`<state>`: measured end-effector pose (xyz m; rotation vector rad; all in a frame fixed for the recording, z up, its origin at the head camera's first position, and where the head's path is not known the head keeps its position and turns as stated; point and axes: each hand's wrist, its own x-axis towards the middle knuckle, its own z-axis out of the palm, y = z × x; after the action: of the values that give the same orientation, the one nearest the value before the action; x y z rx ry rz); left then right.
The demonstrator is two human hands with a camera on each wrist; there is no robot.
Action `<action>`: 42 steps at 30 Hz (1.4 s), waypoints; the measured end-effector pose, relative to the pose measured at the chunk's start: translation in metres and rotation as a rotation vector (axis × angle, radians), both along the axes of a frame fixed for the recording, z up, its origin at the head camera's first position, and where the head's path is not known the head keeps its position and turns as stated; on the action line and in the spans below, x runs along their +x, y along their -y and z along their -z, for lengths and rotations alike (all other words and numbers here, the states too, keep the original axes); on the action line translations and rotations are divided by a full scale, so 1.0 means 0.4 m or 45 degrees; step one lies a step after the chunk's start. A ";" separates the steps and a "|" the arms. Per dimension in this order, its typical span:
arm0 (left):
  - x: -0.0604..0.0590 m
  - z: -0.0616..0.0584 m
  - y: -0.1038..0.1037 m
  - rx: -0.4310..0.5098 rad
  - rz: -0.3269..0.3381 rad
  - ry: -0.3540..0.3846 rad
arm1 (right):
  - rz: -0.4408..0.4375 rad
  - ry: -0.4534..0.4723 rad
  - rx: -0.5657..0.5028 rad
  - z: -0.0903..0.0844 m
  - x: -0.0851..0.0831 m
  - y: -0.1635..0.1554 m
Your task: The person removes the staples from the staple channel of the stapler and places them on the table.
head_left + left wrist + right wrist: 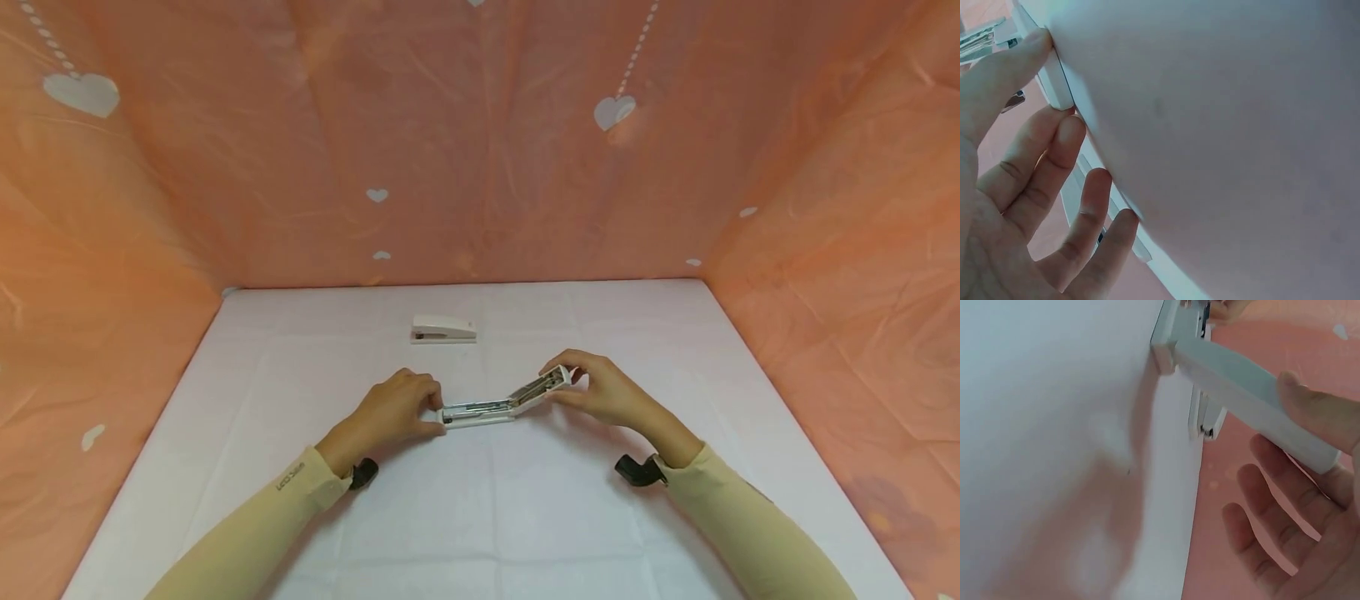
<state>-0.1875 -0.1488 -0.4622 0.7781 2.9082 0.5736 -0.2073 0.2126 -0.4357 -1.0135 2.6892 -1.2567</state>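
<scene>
Stapler lies swung open between your two hands, on the white desk. Its base end rests flat on the desk at your left hand; its top arm angles up off the desk toward your right hand. The metal staple channel shows along the opened inside.

Your left hand pinches the base end: the thumb lies against one side and the curled fingers against the other. In the left wrist view, the thumb presses the white edge of the stapler, and the fingers curl beside it, with the fingertips close to the desk.

Your right hand holds the raised end of the top arm, with thumb and forefinger closed on its tip. In the right wrist view, the thumb lies along the white arm of the stapler near its free end, while the other fingers hang loosely spread below it, apart from the arm. The hinge end meets the desk at the upper middle of that view.

Beyond your left hand, well apart from both hands, a second stapler sits shut on the desk. Pink sheeting with white hearts walls the desk on three sides.
</scene>
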 end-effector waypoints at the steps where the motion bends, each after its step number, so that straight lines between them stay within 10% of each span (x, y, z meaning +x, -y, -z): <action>1: -0.002 0.000 0.000 -0.001 0.002 -0.007 | 0.011 0.001 0.008 0.003 -0.002 -0.005; 16: -0.009 -0.010 -0.001 -0.014 0.004 -0.001 | 0.044 0.083 0.132 0.045 -0.010 -0.053; 27: -0.010 -0.008 0.000 -0.012 -0.002 0.023 | 0.065 -0.099 0.231 0.028 0.007 -0.027; 42: -0.009 -0.015 -0.002 0.012 -0.011 0.041 | -0.081 -0.105 -0.035 0.042 0.048 0.141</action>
<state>-0.1912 -0.1480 -0.4561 0.7507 2.8826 0.5960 -0.1880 0.1564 -0.4525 -1.1700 2.6823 -1.2720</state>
